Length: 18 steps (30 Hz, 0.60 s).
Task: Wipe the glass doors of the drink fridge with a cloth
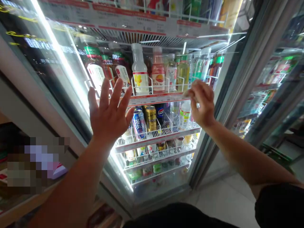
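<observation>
I stand before a lit drinks fridge. My left hand (108, 115) is raised with its fingers spread, palm toward the fridge's left side, in front of a blue can (139, 123). My right hand (201, 106) is curled at the red price rail (154, 98) of the bottle shelf, and something small and pale shows at its fingertips. On that shelf stand a white bottle (140, 71), a pink bottle (158, 71) and several more. Below are a gold can (151, 117) and a Pepsi can (161, 113).
A glass door panel (47, 63) with reflections stretches away on the left. Wire shelves (152, 156) with small cups and packs fill the lower fridge. A second glass-fronted cooler (273, 79) stands to the right. Pale floor tiles (225, 202) lie below.
</observation>
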Tool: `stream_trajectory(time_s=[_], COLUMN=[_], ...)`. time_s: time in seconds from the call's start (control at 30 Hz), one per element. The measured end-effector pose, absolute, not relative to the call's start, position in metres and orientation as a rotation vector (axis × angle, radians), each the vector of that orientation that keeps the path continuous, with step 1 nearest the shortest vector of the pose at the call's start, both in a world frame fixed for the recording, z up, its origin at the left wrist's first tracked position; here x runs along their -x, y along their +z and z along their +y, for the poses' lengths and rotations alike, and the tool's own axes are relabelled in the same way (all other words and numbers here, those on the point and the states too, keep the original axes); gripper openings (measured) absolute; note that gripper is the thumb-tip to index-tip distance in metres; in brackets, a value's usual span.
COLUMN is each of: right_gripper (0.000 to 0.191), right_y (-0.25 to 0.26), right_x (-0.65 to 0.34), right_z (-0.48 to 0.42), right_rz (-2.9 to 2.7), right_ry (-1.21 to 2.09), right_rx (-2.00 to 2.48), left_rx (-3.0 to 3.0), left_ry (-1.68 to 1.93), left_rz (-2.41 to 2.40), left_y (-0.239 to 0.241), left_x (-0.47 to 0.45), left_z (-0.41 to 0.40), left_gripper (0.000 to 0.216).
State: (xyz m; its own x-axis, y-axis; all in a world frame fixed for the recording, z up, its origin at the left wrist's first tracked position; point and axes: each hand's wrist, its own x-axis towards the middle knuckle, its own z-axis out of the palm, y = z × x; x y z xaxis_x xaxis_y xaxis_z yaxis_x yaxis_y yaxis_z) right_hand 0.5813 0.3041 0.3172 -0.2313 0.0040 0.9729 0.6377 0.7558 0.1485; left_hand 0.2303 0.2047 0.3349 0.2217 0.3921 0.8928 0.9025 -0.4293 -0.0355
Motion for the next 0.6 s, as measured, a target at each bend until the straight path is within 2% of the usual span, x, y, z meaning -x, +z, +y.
stream_trajectory(time_s=[0.1,0.3,0.37,0.43,0.5,0.6], right_gripper=[0.074,0.054,0.060,0.072,0.075,0.060], right_y=[0.294,0.299,0.284,0.267,0.262,0.281], right_x=[-0.583,-0.611,-0.599,-0.583,-0.574,-0.579], right_z=[0.298,0.313,0.305,0.295,0.291,0.300], right_rz=[-1.897,-1.372,-1.396,-1.667,-1.778,-1.540], right_ry=[-0.807,-0.715,-0.712,-0.726,-0.728,-0.681], right_rx=[0.314,0.575,0.558,0.451,0.400,0.481], left_rx=[1.923,1.918,1.868,1.780,1.680,1.581], left_ry=[-1.144,-1.112,-1.108,-1.120,-1.092,-1.041], left_rz=[-1.168,-1.135,-1.095,-0.986,-0.884,-0.951], left_y=[0.334,0.335,0.332,0.323,0.307,0.277], left_x=[-0.230,-0.229,-0.226,-0.222,-0.217,-0.212], left_z=[0.205,0.206,0.206,0.206,0.205,0.201], left_gripper=[0.062,0.063,0.061,0.058,0.059,0.068])
